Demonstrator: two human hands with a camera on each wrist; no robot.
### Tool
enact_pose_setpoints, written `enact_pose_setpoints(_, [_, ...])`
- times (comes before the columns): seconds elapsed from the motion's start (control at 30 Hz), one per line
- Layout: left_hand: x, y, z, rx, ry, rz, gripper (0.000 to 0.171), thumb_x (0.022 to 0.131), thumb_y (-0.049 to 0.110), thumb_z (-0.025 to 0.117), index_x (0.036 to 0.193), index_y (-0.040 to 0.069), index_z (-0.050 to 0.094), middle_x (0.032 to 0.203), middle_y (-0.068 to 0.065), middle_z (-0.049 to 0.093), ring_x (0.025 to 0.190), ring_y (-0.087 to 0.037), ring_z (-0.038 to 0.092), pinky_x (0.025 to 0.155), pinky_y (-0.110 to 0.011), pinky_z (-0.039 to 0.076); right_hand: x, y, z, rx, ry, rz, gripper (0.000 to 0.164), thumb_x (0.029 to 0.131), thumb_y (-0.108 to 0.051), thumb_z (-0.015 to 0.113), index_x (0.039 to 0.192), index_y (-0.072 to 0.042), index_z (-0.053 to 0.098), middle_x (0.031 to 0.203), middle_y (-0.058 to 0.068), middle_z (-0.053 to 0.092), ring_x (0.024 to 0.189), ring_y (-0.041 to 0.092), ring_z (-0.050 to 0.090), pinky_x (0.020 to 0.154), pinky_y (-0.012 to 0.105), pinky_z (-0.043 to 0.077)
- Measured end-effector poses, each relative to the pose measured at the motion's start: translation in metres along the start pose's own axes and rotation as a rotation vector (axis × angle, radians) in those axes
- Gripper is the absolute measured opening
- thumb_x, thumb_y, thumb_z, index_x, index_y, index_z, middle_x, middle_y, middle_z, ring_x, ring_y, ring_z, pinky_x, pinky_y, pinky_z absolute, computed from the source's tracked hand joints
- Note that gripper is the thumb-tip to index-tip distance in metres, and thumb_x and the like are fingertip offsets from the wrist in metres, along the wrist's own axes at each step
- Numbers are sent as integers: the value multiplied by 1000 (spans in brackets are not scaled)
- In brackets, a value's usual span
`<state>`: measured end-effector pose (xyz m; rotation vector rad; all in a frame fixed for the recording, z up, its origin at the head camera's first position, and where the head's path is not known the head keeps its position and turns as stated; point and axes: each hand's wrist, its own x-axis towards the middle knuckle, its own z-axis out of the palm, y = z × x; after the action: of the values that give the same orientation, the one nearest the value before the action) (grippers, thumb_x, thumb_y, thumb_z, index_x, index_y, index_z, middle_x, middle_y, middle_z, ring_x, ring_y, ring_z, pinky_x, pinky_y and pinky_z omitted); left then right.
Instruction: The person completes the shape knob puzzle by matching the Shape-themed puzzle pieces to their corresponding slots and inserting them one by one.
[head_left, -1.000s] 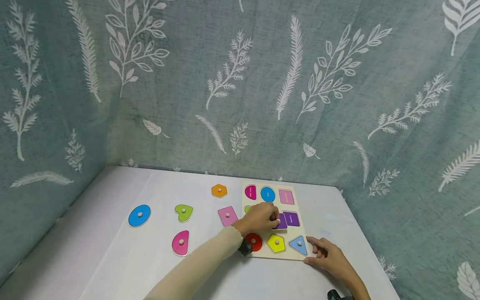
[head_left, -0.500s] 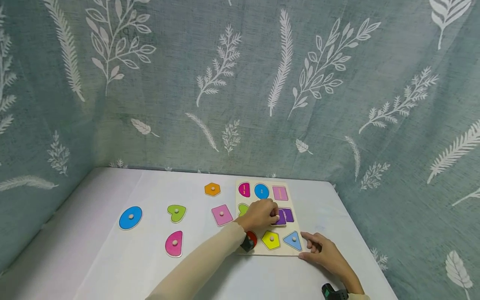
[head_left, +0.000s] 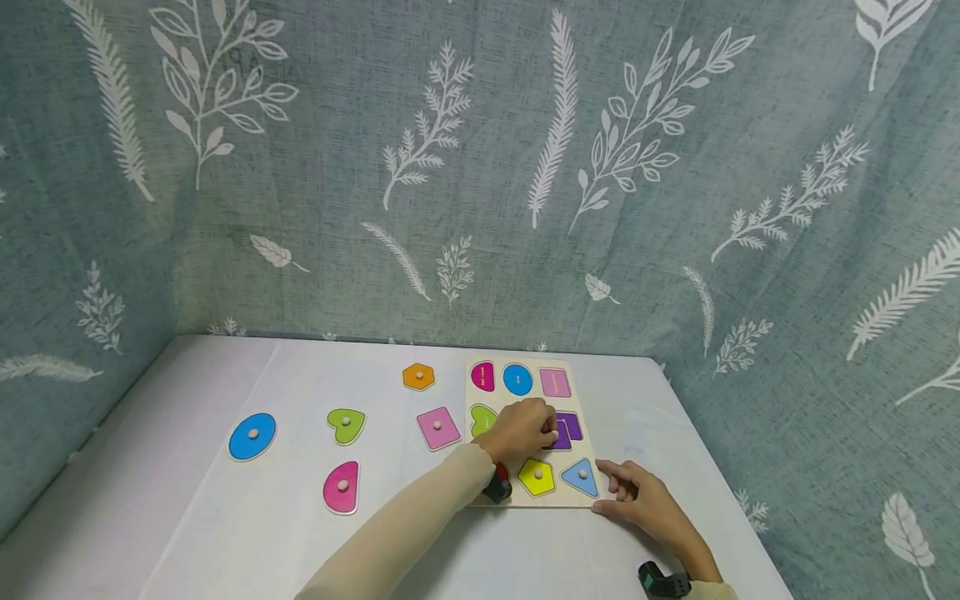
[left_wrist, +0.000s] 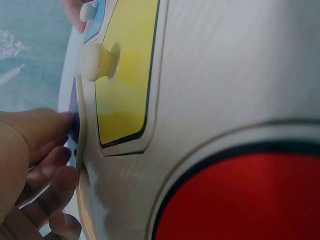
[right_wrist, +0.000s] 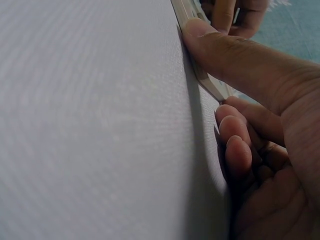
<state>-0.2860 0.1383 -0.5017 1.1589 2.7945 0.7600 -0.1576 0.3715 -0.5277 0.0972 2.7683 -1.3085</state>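
A cream wooden puzzle board [head_left: 561, 500] lies on the white table. My left hand [head_left: 525, 427] pinches a purple puzzle piece [head_left: 558, 440] by its round knob, and the piece partly overlaps the purple recess [head_left: 574, 423] on the board. In the left wrist view the purple piece [left_wrist: 75, 107] shows edge-on by the fingertips. My right hand [head_left: 647, 507] grips the board's near right corner; its thumb [right_wrist: 205, 37] lies on the front edge and the index finger along the side. The yellow pentagon [head_left: 537, 476], blue triangle [head_left: 580, 477] and red circle [left_wrist: 250, 200] sit in the board.
Left of the board lie loose knobbed pieces: an orange hexagon [head_left: 418, 377], pink four-sided piece [head_left: 438, 428], green heart [head_left: 346, 425], magenta half circle [head_left: 342, 487] and blue oval [head_left: 252, 437]. A leaf-patterned curtain [head_left: 337, 192] hangs behind the table.
The head view has turned slightly right, so everything shifts left in it. My left hand keeps its hold on the purple piece over the recess; my right hand stays at the board's corner.
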Motion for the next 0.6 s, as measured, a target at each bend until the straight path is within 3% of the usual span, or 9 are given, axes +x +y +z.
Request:
enact_pose_setpoints(0.37, [5,0,6,31,49,-47,12,97,25,74,91,14,71,78,7,52,74,-7,49,67,-21,45,-1,2,-1,-6,-10,-26,73,75,-29,94,137,-5,64,92,3,52,80,15,48,65,26,41])
enact_pose_setpoints(0.6, [8,0,8,52,66,-19,12,98,25,73,93,15,70,82,6,53,76,-8,50,68,-23,47,-2,2,-1,-2,-7,-46,72,76,-29,93,137,-4,64,91,3,51,79,15,48,65,26,41])
